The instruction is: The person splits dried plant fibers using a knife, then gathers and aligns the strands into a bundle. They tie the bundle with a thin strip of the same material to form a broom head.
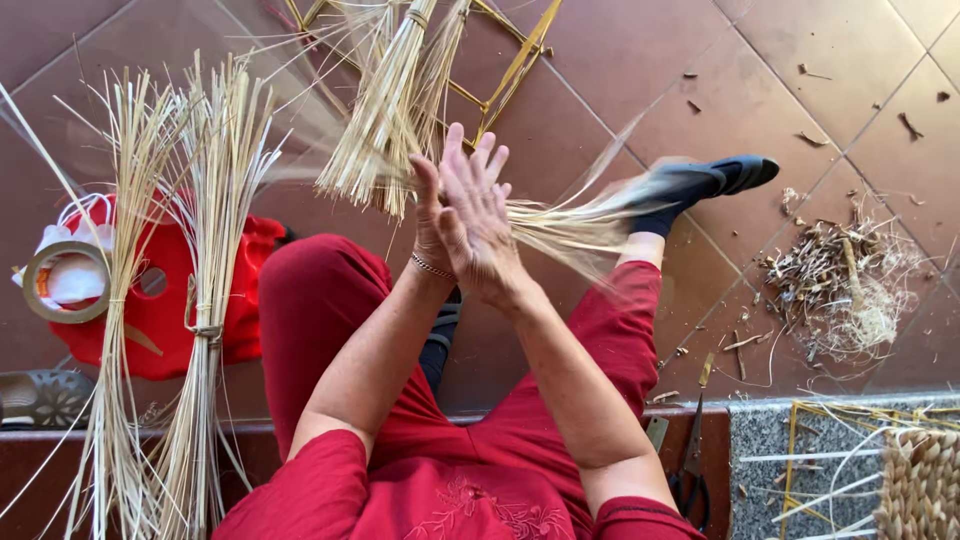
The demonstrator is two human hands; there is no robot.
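Between the two palms, held out over the knees, a thin hank of pale straw strands [560,225] is being pressed flat; its loose ends trail off to the right, blurred, toward a foot in a dark shoe [715,178]. The left hand [432,215] and right hand [480,220] lie palm against palm, the fingers [470,165] straight and only slightly fanned at the tips, pointing away from the body, so the straw is clamped between the flats of the hands and not pinched by fingertips. A thin bracelet [432,266] sits on the left wrist.

Just beyond the hands a thicker tied bundle of straw [385,120] hangs over a yellow frame of thin rods [500,80] that lies on the tiled floor [620,60]. As a judgement, the work looks to be at an early or middle stage: only a few strands are in hand, and much raw material lies untouched.

Left of the red-trousered legs, two tall tied sheaves of straw [200,300] stand upright in front of a red bag [160,310] with a roll of tape [62,282] on it. To the right, a heap of trimmed scraps [840,285] lies on the tiles. At the lower right, scissors [692,470] rest on the edge of a stone step [790,440], beside a woven piece of plaited straw [920,485], which seems already finished or well advanced.
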